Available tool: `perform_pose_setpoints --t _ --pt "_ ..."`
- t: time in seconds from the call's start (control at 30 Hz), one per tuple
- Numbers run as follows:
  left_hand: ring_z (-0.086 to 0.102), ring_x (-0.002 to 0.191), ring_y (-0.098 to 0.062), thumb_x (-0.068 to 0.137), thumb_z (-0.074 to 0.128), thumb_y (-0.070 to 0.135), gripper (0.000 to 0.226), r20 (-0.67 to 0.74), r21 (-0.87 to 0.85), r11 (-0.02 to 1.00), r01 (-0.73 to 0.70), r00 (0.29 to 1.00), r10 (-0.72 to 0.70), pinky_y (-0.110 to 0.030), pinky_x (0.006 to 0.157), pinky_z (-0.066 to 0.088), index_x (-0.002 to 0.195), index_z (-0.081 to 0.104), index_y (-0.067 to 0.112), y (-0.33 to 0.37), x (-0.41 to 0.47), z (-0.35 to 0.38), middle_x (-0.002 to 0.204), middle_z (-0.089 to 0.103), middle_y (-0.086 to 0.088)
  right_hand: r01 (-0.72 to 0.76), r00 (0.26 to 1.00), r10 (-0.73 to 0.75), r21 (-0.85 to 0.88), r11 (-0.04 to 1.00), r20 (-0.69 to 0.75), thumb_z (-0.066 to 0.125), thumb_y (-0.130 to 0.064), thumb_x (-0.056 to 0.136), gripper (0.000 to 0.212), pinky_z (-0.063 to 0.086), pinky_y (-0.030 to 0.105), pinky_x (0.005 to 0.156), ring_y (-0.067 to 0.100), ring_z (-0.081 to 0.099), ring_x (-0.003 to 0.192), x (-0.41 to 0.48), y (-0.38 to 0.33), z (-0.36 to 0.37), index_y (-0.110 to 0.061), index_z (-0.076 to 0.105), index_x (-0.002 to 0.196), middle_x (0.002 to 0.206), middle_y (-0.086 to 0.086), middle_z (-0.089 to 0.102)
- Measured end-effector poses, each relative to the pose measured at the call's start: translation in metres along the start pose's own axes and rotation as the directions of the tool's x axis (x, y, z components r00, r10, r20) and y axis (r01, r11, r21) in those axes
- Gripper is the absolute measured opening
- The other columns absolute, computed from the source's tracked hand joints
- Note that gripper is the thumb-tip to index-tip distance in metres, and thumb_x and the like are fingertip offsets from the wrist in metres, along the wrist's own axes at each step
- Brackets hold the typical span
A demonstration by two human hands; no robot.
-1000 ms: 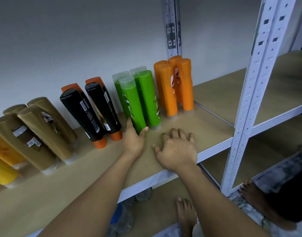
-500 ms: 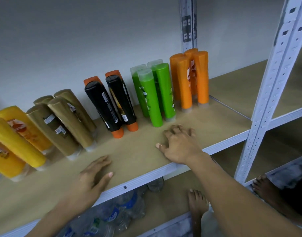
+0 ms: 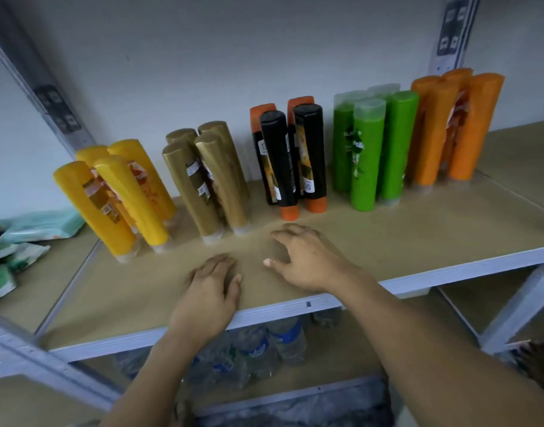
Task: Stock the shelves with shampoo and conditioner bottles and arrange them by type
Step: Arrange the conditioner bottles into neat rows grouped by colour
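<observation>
Resting on the near strip of the shelf (image 3: 418,238), both hands hold nothing. The left hand (image 3: 213,291) lies flat by the front edge. The right hand (image 3: 307,260) sits just beside it with loosely bent fingers on the board, so each grip is empty and relaxed.

Five clusters stand along the far side, close to the wall. From left to right they are yellow bottles (image 3: 110,204), gold bottles (image 3: 203,180), black bottles (image 3: 292,158), green bottles (image 3: 369,149) and orange bottles (image 3: 449,127).

- **Grouping:** Each colour is packed bottle against bottle, with a gap to the next cluster, presumably so that types read apart at a glance.
- **Orientation:** Most stand cap-down. In the black group the front pair stand on orange caps, while the rear pair show orange on top, perhaps marking a second type.
- **Position:** Set far back, the row leaves the near board free for handling.

Sorting looks largely done, and the hands seem placed for a check or a small nudge. The tall, narrow bottles would likely topple together if knocked.

On the shelf below lie water bottles (image 3: 264,340), and to the far left are packets (image 3: 5,257).
</observation>
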State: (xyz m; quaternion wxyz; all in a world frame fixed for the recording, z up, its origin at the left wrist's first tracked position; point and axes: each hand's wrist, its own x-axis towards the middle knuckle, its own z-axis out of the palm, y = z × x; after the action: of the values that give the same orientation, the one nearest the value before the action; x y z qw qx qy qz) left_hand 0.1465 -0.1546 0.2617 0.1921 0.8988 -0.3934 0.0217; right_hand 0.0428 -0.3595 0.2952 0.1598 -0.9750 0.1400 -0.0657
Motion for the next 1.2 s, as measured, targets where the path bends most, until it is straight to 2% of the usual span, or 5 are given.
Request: perform_pose_setpoints --t 0.6,0.7,0.83,0.97,1.2 --pt "0.058 0.114 -0.016 0.096 0.063 0.027 0.033 0.085 -0.153 0.987 0.054 0.996 -0.041 -0.027 0.1 0.046 0.128 0.063 0.018 -0.063 0.01 -0.046 0.13 0.061 0.002 0.09 0.996 -0.09 -0.097 0.991 0.005 0.041 -0.053 0.103 0.057 0.018 0.038 0.122 0.024 0.03 0.145 0.044 -0.063 0.042 -0.024 0.044 0.151 0.157 0.003 0.038" --pt "0.061 0.099 -0.01 0.094 0.065 0.023 0.023 -0.061 -0.237 0.96 0.149 0.984 -0.168 -0.019 0.08 0.045 0.116 0.068 0.024 -0.075 0.011 -0.059 0.11 0.068 0.005 0.1 0.995 -0.102 -0.098 0.99 -0.015 0.04 -0.052 0.103 0.054 0.02 0.038 0.121 0.024 0.032 0.143 0.045 -0.062 0.044 -0.025 0.046 0.149 0.154 0.003 0.041" --pt "0.055 0.076 -0.011 0.088 0.068 0.019 0.011 -0.462 -0.455 0.856 0.245 0.757 -0.462 -0.015 0.061 0.035 0.097 0.062 0.02 -0.1 0.021 -0.08 0.091 0.059 0.0 0.108 0.992 -0.113 -0.093 0.99 -0.048 0.044 -0.05 0.102 0.049 0.022 0.037 0.119 0.022 0.035 0.141 0.044 -0.063 0.047 -0.026 0.051 0.144 0.151 0.001 0.045" --pt "0.058 0.087 -0.02 0.085 0.078 0.028 0.033 -0.425 -0.69 0.67 0.273 0.597 -0.681 -0.03 0.074 0.048 0.108 0.056 0.018 -0.141 0.03 -0.082 0.104 0.059 -0.011 0.116 0.988 -0.121 -0.052 0.992 -0.097 0.052 -0.045 0.099 0.047 0.033 0.038 0.114 0.021 0.042 0.134 0.045 -0.067 0.049 -0.022 0.056 0.14 0.142 -0.001 0.053" --pt "0.065 0.112 -0.015 0.088 0.077 0.016 0.048 -0.21 -0.834 0.521 0.183 0.767 -0.606 -0.038 0.095 0.055 0.13 0.055 0.016 -0.187 0.043 -0.081 0.122 0.068 -0.001 0.156 0.974 -0.112 0.219 0.963 -0.197 0.065 -0.038 0.094 0.048 0.045 0.035 0.105 0.017 0.054 0.123 0.056 -0.104 0.058 -0.023 0.058 0.139 0.132 -0.001 0.061"
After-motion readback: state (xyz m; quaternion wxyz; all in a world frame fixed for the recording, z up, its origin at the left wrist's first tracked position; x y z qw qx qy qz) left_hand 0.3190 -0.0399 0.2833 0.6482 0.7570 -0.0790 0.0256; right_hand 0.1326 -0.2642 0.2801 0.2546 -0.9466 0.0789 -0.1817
